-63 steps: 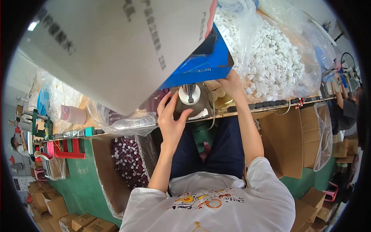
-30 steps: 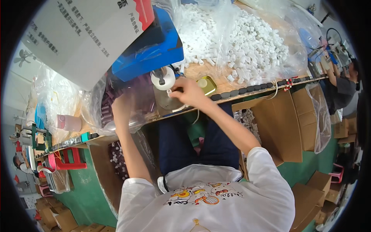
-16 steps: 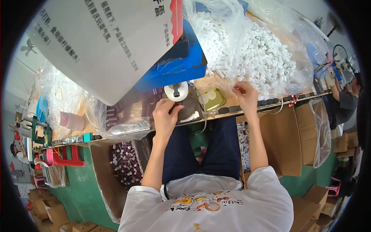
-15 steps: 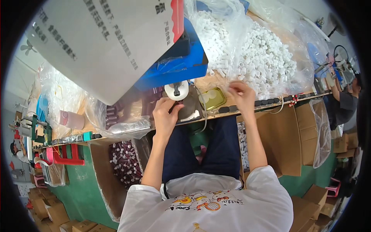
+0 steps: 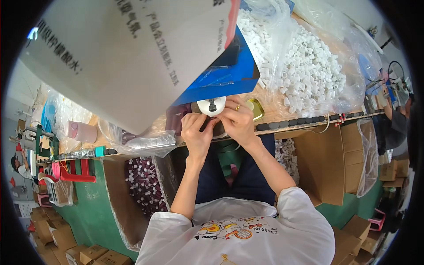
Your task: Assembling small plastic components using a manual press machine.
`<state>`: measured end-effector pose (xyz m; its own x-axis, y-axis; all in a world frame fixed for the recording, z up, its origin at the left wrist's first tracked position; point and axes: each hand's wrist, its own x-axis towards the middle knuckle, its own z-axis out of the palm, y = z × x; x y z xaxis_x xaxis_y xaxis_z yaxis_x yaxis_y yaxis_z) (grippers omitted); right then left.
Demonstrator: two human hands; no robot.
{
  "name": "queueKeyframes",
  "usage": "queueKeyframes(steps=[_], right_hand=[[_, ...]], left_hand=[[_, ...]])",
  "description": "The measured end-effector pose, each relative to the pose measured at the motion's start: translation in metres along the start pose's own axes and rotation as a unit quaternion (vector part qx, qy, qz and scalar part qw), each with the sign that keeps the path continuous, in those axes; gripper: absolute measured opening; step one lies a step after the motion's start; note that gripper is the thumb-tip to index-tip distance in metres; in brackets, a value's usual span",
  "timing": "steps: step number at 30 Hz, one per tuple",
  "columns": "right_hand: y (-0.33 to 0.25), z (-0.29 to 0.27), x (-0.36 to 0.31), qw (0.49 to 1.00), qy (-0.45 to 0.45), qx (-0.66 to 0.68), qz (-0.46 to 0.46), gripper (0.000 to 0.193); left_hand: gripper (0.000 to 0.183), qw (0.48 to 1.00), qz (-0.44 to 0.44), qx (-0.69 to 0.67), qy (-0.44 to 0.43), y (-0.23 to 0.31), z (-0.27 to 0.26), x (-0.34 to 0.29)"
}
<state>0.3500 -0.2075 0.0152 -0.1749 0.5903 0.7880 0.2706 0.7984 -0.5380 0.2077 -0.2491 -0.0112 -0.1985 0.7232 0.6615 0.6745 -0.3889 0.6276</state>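
My left hand (image 5: 197, 134) and my right hand (image 5: 239, 123) meet just below the white round head (image 5: 211, 106) of a blue bench machine (image 5: 236, 73). The fingers of both hands are pinched close together there. What sits between the fingertips is small and mostly hidden, so I cannot name it. A ring shows on one finger of the right hand. Right beside that hand lies a shallow gold-rimmed tin (image 5: 256, 110). Dark purple tubes (image 5: 178, 118) in clear plastic lie to the left of my left hand.
Many small white caps (image 5: 312, 73) are heaped on plastic at the right of the bench. A large printed white sheet (image 5: 128, 57) hides the upper left. Below the bench stand cardboard boxes, one with purple-and-white pieces (image 5: 145, 185). A pink bottle (image 5: 81, 131) stands left.
My right hand has moved left from beside the cap heap to meet my left hand under the white head. My left hand stays by the machine. The view has shifted slightly.
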Motion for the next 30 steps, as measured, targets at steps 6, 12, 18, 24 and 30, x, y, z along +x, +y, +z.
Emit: queueKeyframes(steps=[6,12,18,24,30], right_hand=[[0.003,0.005,-0.009,0.988,0.014,-0.106,-0.115,0.029],[0.012,-0.005,0.000,0.974,-0.043,-0.095,-0.202,0.036],[0.016,-0.019,0.005,0.994,-0.001,-0.014,0.107,0.018],[0.084,-0.006,0.014,0.958,-0.090,-0.180,0.203,0.014],[0.107,0.012,0.012,0.955,-0.071,-0.254,0.132,0.011]], left_hand=[[0.026,1.000,0.006,0.019,-0.005,0.004,-0.001,-0.001],[0.025,0.998,0.042,0.047,-0.002,0.000,0.000,0.000],[0.021,0.996,-0.025,-0.003,-0.082,-0.010,-0.010,0.011],[0.022,0.988,0.060,0.111,-0.084,0.003,-0.007,0.015],[0.049,0.993,-0.031,-0.003,-0.118,0.003,-0.026,0.004]])
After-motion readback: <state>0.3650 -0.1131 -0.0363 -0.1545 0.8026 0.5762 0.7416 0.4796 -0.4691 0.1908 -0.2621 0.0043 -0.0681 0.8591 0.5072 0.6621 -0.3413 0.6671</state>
